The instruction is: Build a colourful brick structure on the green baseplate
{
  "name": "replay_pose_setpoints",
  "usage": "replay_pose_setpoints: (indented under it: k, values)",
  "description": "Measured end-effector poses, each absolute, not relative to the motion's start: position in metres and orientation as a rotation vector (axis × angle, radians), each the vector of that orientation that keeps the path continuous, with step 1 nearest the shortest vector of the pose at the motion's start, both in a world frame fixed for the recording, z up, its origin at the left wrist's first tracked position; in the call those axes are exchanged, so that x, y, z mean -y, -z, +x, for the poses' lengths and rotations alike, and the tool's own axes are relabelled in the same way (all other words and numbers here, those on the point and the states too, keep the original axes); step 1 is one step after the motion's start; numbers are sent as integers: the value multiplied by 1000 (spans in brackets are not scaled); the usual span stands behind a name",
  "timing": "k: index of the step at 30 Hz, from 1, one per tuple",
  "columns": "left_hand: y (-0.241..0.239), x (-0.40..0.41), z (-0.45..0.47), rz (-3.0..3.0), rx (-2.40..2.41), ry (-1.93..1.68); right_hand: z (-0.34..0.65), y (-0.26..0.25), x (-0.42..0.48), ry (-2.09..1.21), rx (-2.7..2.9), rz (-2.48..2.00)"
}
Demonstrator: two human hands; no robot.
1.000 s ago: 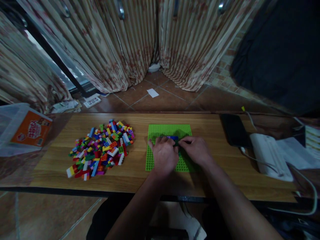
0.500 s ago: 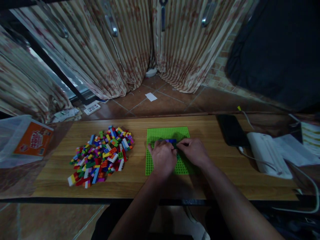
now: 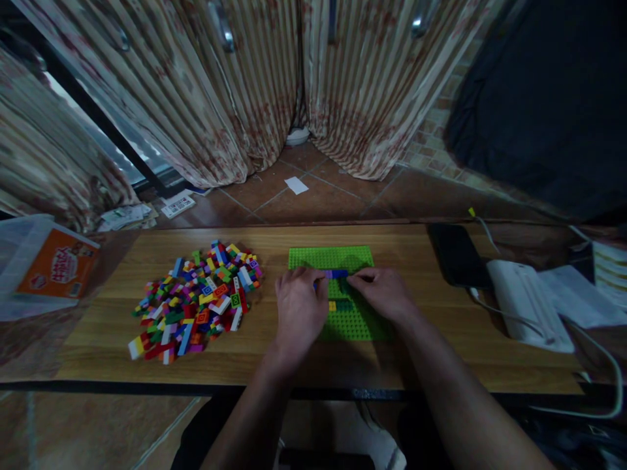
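Note:
A green studded baseplate (image 3: 360, 325) lies flat on the wooden table (image 3: 117, 248). A row of blue bricks (image 3: 336, 274) sits on it, and a short row with a yellow brick (image 3: 333, 305) lies just below. My left hand (image 3: 298, 310) rests over the plate's left part, its fingertips touching the left end of the blue row. At the right end of that row my right hand (image 3: 385, 294) pinches with thumb and forefinger. Whether either hand grips a brick I cannot tell.
A heap of loose coloured bricks (image 3: 196, 300) lies left of the plate. A clear plastic bag with an orange label (image 3: 46, 264) sits at the far left. A black phone (image 3: 458, 254), a white device (image 3: 526, 303) with cables, and papers (image 3: 580, 294) occupy the right side.
My left hand has slid left off the middle of the plate, uncovering the lower short row of bricks. My right hand stays at the right end of the blue row.

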State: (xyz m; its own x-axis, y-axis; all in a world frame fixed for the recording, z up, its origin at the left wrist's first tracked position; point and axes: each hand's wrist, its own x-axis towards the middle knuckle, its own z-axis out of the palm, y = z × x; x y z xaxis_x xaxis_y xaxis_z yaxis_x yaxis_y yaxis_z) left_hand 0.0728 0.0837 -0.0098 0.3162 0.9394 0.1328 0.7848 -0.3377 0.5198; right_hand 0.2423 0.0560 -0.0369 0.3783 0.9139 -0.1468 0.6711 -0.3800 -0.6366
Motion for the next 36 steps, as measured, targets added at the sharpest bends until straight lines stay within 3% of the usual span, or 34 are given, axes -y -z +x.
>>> replay_pose_setpoints:
  k: [36]
  values:
    - [28, -43, 92, 2488, -1342, -167, 238, 36, -60, -721, 1282, -2234]
